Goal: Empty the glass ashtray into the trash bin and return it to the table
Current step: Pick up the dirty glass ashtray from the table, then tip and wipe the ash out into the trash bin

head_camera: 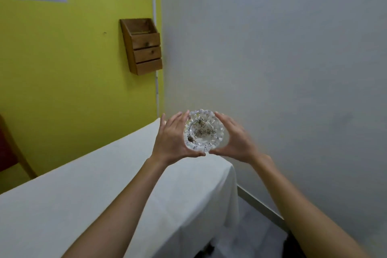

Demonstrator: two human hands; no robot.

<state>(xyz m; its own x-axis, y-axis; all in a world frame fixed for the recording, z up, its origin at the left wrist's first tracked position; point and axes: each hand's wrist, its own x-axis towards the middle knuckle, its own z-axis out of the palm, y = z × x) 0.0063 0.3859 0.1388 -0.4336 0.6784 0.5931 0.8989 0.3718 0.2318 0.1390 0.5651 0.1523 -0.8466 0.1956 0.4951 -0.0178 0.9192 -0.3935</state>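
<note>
Ash and dark specks lie scattered across the bowl of the glass ashtray (pixel 203 130), which sits just right of the frame's centre, cupped between both hands near the far corner of the desk (pixel 62 205); whether it rests on the white cloth or is already lifted clear I cannot tell. It is kept level, mouth up, most likely so the loose ash stays inside while it is carried. The left hand (pixel 174 137) curves round its left rim with fingers reaching up the far side and the thumb tucked beneath the near edge; the right hand (pixel 234 138) mirrors it on the right rim, and the two thumbs almost meet below. Both hands grasp the ashtray, a two-sided hold suited to heavy, slippery cut glass. No trash bin is clearly visible; a dark shape at the bottom edge is too cropped to identify. Behind, a wooden wall holder (pixel 143 46) hangs on the yellow wall in the upper left.
</note>
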